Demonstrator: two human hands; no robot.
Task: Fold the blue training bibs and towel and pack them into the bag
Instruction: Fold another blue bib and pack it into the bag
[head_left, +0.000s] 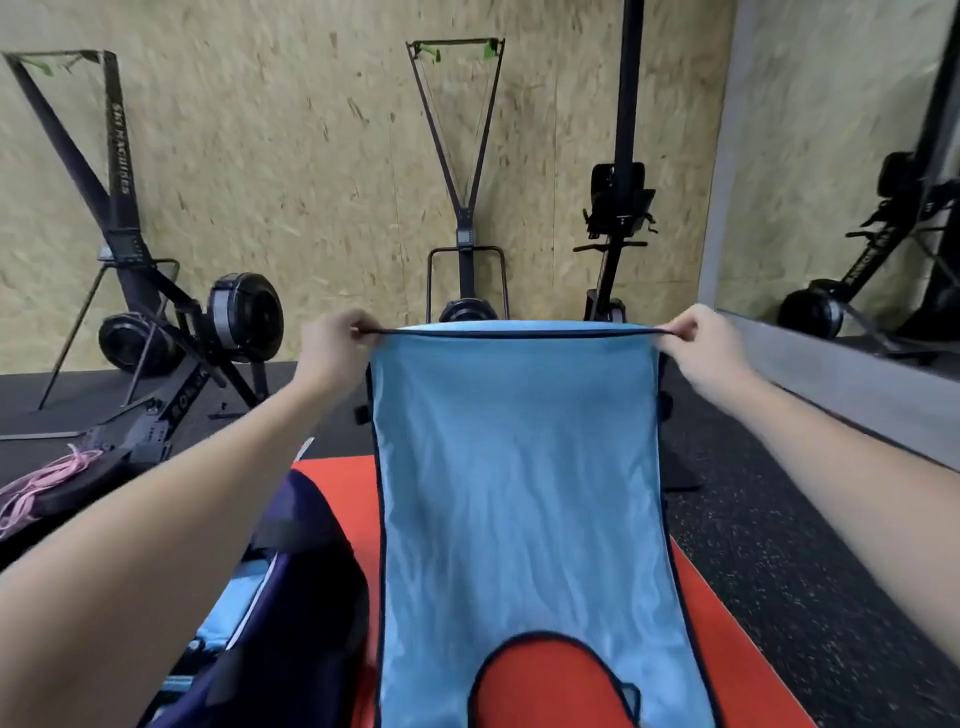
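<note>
A light blue training bib (519, 467) with dark trim hangs stretched in front of me, its neck opening at the bottom showing the red mat behind. My left hand (332, 348) pinches the bib's upper left corner and my right hand (701, 343) pinches its upper right corner, holding the top edge taut. A dark navy bag (291, 597) lies open at the lower left, under my left forearm, with light blue fabric (228, 613) visible inside it.
A red mat (727, 649) covers the floor beneath the bib, on black rubber flooring. Black exercise machines (239, 322) stand along the wooden wall. Pink rope (41, 488) lies at the far left. A mirror (857, 208) is on the right.
</note>
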